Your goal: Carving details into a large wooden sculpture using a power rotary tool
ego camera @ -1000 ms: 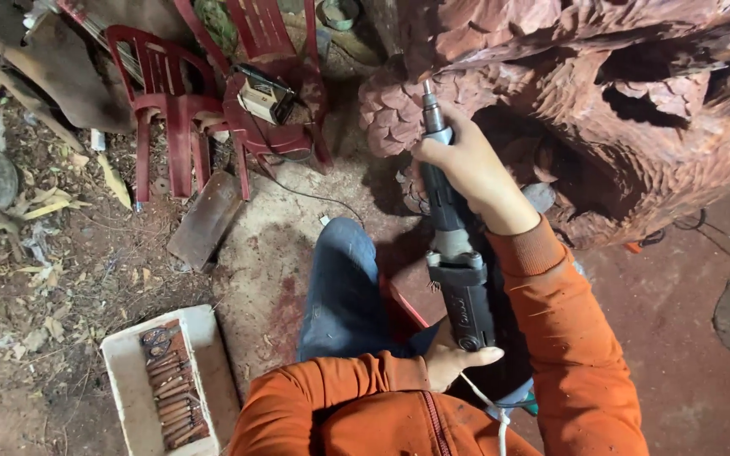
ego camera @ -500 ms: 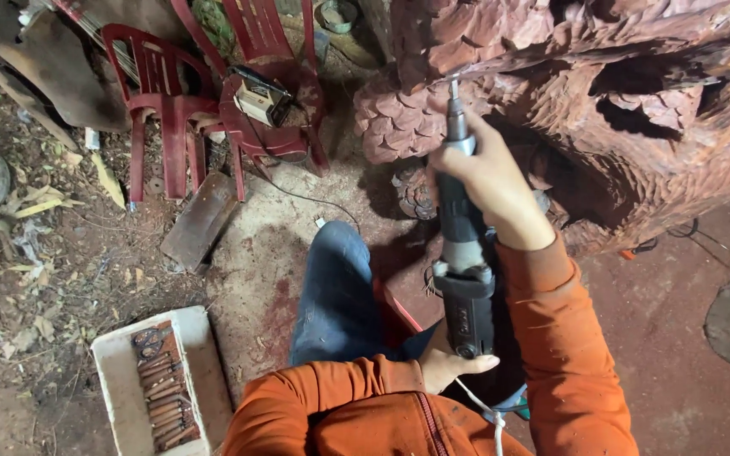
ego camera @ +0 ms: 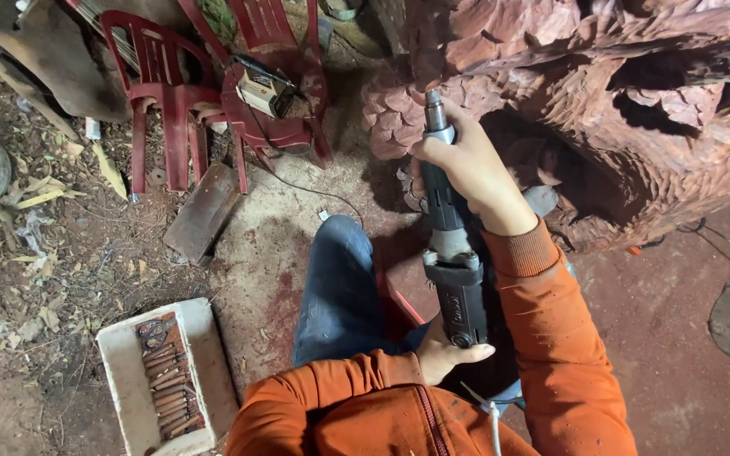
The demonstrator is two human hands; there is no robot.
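Die grinder [ego camera: 449,245] is held two-handed, nose pointing to 12 o'clock. Right hand [ego camera: 466,169] is wrapped shut around the front barrel; left hand [ego camera: 445,355] is cupped closed under the rear body, thumb seen on top. The tip is set against the scaled face of the carved wood sculpture [ego camera: 601,101]; the contact point itself is hard to make out.

Room to move: the sculpture fills 12 to 3 o'clock, with a dark hollow just beside the right wrist. Open dirt floor [ego camera: 694,338] lies at 4 o'clock. A jeans-clad knee [ego camera: 340,287] sits just left of the grinder body. At 8 o'clock a white tray [ego camera: 128,380] with a row of rusty bits is seen, well apart. Two red plastic chairs [ego camera: 179,93] stand at 10–11 o'clock, one carrying a small boxy machine [ego camera: 264,84]; a cable [ego camera: 314,190] runs from it over the ground.

Surface: red-dusted earth, leaf litter at 9 o'clock. Sculpture is cut off by the top and right edges; the grinder's cord is hidden behind the orange sleeves [ego camera: 551,338].
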